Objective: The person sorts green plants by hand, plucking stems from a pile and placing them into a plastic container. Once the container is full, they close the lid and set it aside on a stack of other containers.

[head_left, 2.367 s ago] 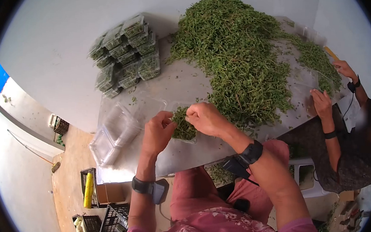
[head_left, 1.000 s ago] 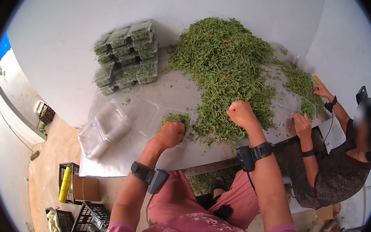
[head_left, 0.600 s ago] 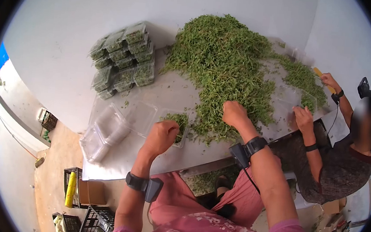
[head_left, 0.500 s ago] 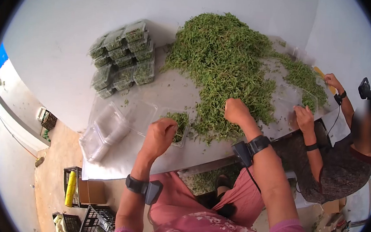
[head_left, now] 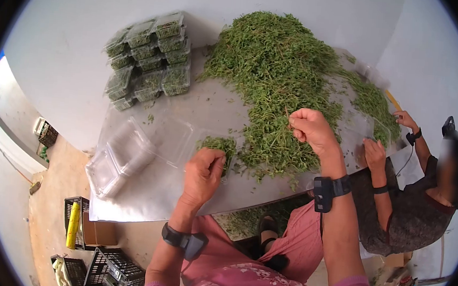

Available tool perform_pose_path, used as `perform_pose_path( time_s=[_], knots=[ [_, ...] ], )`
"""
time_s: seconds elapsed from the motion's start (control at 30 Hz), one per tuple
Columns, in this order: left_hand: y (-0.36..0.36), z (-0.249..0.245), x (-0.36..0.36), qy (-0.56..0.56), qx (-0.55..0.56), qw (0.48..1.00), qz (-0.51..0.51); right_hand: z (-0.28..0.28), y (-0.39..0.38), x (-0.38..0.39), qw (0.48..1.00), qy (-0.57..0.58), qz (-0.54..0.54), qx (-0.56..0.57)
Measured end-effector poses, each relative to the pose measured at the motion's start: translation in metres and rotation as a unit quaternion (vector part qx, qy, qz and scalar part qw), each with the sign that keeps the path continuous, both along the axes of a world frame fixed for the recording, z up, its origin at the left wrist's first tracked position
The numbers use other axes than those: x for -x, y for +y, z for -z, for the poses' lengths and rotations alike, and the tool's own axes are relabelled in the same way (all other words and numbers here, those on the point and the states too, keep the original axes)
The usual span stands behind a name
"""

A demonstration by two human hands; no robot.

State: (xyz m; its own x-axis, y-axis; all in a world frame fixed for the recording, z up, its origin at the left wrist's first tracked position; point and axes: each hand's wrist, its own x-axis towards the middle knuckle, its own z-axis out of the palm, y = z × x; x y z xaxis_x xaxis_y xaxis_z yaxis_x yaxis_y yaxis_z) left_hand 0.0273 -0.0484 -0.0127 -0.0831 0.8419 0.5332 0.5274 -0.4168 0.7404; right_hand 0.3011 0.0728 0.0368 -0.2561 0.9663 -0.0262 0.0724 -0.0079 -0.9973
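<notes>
A large heap of green leafy stems [head_left: 278, 66] covers the middle of the table. In front of it my right hand [head_left: 311, 129] is raised with its fingers pinched on a thin stem [head_left: 287, 113]. My left hand [head_left: 204, 174] has its fingers closed at the near side of an open clear container [head_left: 229, 155] holding some greens [head_left: 219, 144]; whatever is between those fingers is too small to tell. The container's clear lid [head_left: 178, 141] lies to its left. Empty clear containers [head_left: 121, 159] stand nested at the table's left front.
Filled clear boxes [head_left: 149, 61] are stacked at the back left of the table [head_left: 210, 106]. At the right a co-worker [head_left: 411, 216] has both hands near a smaller spread of greens [head_left: 374, 103]. Black crates [head_left: 114, 274] and a cardboard box [head_left: 98, 232] are on the floor at left.
My right hand has moved slightly right and up and now shows a thin stem in its pinch. My left hand has shifted a little right. The whole view has shifted slightly.
</notes>
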Motion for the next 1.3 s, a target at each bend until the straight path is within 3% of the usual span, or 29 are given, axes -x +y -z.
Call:
perform_pose_path(
  time_s=[0.2,0.4,0.6,0.77,1.03,1.2,1.3],
  knots=[
    [0.001,-0.001,0.009,-0.028,0.009,1.0,-0.005,-0.01,0.0,0.026,0.988,0.144,-0.048,0.031],
    [0.0,0.011,0.034,-0.195,0.03,0.98,-0.027,-0.018,-0.01,0.07,0.976,0.192,-0.088,0.058],
    [-0.006,0.009,0.051,-0.245,0.031,0.967,-0.062,0.0,-0.029,0.116,0.979,0.145,-0.114,0.082],
    [-0.012,0.014,0.054,-0.128,0.005,0.987,-0.093,0.01,-0.044,0.137,0.989,-0.081,-0.121,0.037],
    [-0.018,-0.008,0.041,0.035,0.022,0.998,-0.054,0.001,-0.029,0.113,0.991,-0.109,-0.041,-0.074],
    [0.0,-0.013,0.027,0.114,0.006,0.993,-0.002,-0.002,-0.026,0.102,0.974,-0.187,-0.013,-0.128],
    [0.012,-0.012,0.021,0.132,0.052,0.99,0.029,0.002,-0.028,0.103,0.954,-0.237,-0.022,-0.184]
  ],
)
